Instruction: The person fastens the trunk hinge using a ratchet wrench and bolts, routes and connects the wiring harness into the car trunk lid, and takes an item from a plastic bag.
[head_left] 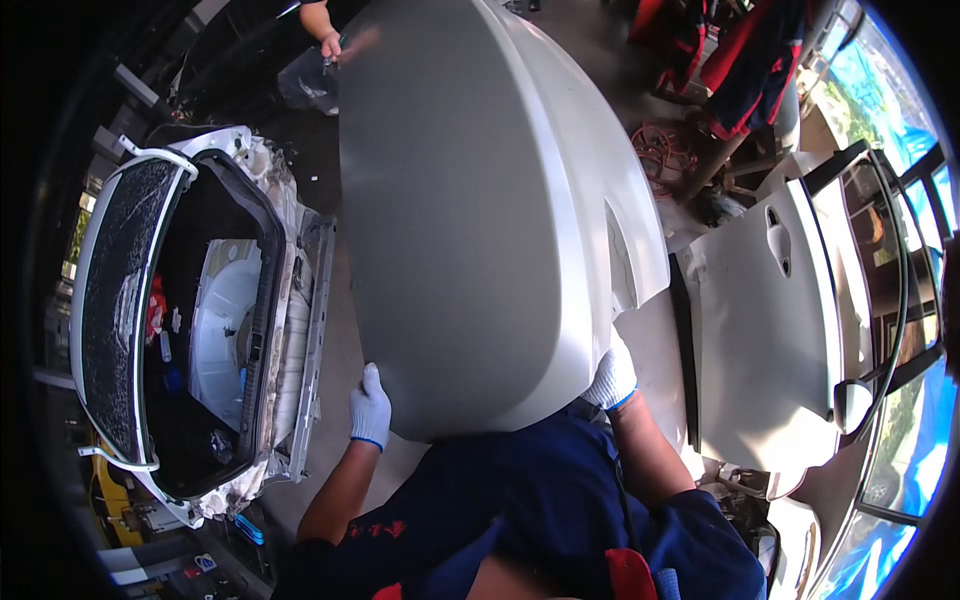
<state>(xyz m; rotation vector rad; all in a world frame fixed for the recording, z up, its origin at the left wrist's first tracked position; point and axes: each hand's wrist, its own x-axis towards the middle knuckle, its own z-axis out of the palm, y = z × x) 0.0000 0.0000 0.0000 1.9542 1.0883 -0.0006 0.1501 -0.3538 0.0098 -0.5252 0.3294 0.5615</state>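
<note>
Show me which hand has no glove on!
The co-worker's hand at the top, by the big grey panel: it's bare. The camera-wearer's left hand and right hand are both white-gloved.

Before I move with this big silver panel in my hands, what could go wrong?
The silver panel could dip at its far end, since your gloved left hand and right hand hold only the near end; whether the other person's hand supports it is unclear. Swinging sideways, it might knock the car body on the left or scratch the white door on the right.
</note>
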